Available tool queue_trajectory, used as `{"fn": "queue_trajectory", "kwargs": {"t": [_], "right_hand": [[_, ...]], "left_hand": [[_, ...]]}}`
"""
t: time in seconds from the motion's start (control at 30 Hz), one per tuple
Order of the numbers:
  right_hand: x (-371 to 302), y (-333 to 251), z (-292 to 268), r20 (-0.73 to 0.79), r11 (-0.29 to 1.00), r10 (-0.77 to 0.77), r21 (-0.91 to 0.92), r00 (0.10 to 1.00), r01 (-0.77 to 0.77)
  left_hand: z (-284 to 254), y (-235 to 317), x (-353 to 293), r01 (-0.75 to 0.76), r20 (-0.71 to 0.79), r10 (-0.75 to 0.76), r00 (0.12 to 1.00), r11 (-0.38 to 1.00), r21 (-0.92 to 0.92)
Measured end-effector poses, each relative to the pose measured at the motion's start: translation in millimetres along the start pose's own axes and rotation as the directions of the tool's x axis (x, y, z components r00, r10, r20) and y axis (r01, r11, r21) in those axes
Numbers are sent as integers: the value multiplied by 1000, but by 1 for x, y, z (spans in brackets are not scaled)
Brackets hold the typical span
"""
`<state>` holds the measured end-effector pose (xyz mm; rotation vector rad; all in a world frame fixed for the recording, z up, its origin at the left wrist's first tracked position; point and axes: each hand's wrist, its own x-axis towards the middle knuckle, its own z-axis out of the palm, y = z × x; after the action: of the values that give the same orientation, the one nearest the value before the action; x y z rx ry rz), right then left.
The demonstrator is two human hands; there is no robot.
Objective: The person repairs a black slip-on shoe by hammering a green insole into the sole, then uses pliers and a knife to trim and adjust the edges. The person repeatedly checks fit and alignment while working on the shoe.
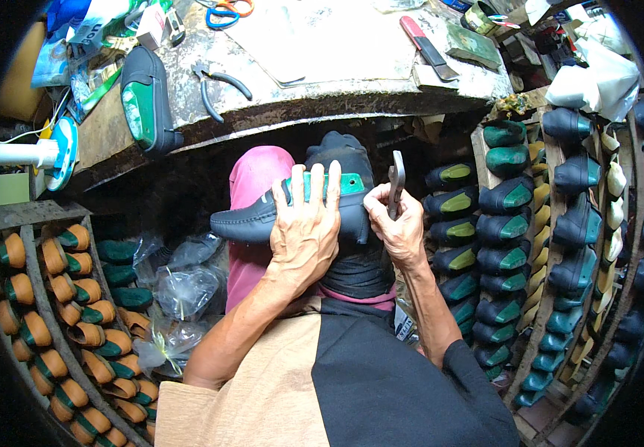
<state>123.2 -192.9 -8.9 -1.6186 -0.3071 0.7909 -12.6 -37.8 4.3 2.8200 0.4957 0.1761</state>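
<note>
The left hand [307,223] is spread over a dark loafer [251,222], fingers laid across its top and gripping it, so the shoe sits directly beneath that palm, with its toe to the left and its heel just beside the right hand [398,227]. A green shoe last [348,182] shows in the loafer's opening. The right hand grasps a dark metal tool [396,175] — its curved end pointing up and away from the person — and the fingertips are close to the heel; whether they touch it, I cannot tell. Under the hands are a pink cloth [251,276] and a dark cloth [359,276].

Beyond the left hand, on a workbench [381,83], lie pliers [221,89] and, farther left, a second loafer [142,104]. Beyond the right hand lies a red-handled knife [428,48]. Racks of shoes flank both hands — tan slip-ons [35,328] to the left, dark shoes [501,238] to the right.
</note>
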Motion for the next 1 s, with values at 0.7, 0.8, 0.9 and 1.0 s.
{"fn": "queue_trajectory", "kwargs": {"t": [0.7, 0.8, 0.9, 1.0], "right_hand": [[-88, -61, -11, 202, 964, 148, -250, 968, -96], [-90, -66, -7, 188, 914, -124, -359, 974, 186], [-62, -74, 0, 236, 769, -23, -616, 971, 168], [-55, -95, 3, 96, 779, 187, -621, 978, -88]], "left_hand": [[9, -1, -5, -9, -1, 9, 1000, 999, 50], [4, 1, -5, -18, 25, 17, 1000, 999, 50], [0, 2, -3, -14, 26, 12, 1000, 999, 50], [-1, -2, 0, -4, 13, 3, 1000, 999, 48]]}}
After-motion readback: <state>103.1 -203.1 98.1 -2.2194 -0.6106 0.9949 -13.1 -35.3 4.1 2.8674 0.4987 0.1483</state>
